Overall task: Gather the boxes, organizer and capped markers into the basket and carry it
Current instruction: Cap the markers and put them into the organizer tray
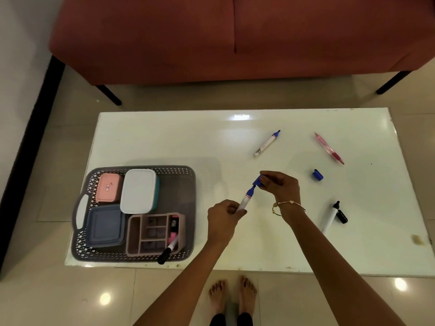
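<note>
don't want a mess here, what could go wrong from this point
The blue cap in the right hand is not yet seated on the blue marker in the left hand; a miss could smear ink. The black marker in the organizer overhangs the basket rim and may slip out when carried. The loose blue cap might roll away.

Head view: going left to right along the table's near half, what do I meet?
Grey basket, left hand gripping a blue marker, right hand pinching its blue cap, spare blue cap, black cap.
</note>
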Motion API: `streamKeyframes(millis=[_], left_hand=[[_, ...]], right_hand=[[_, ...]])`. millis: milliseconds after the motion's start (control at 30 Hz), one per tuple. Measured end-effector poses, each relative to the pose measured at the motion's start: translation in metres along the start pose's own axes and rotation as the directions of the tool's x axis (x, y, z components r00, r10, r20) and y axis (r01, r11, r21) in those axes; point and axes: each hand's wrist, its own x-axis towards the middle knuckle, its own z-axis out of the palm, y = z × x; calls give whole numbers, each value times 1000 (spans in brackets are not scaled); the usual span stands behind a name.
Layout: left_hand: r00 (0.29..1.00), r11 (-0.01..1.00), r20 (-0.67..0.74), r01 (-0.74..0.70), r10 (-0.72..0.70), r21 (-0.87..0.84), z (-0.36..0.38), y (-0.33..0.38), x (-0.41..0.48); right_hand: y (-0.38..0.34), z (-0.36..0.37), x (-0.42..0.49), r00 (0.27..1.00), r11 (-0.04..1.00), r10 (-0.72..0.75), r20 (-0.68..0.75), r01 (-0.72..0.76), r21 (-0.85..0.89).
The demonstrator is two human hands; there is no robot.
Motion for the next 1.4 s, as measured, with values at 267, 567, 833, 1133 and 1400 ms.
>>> streamKeyframes(millis=[267,567,833,1133,1400], left_hand=[[1000,1000,7,17,-17,23,-23,-13,-6],[999,1000,-40,-17,17,-10,-31,-1,-12],[997,997,-48,-59,62,53,-35,-3,-18],[944,908,-49,-300,327,294,-105,-22,-19],[914,897,-383,50,137,439,-187,-67,-12]], right_hand=[[-1,17,-12,995,991,-44,85,54,-120],[-2,33,-29,998,991,-37,43,43,-126],[-6,47,-44,997,970,-80,9,80,-230],[-31,100,-83,933,903,-352,75,360,-236],[-7,182,-119,718,659,-370,590,651,-378]])
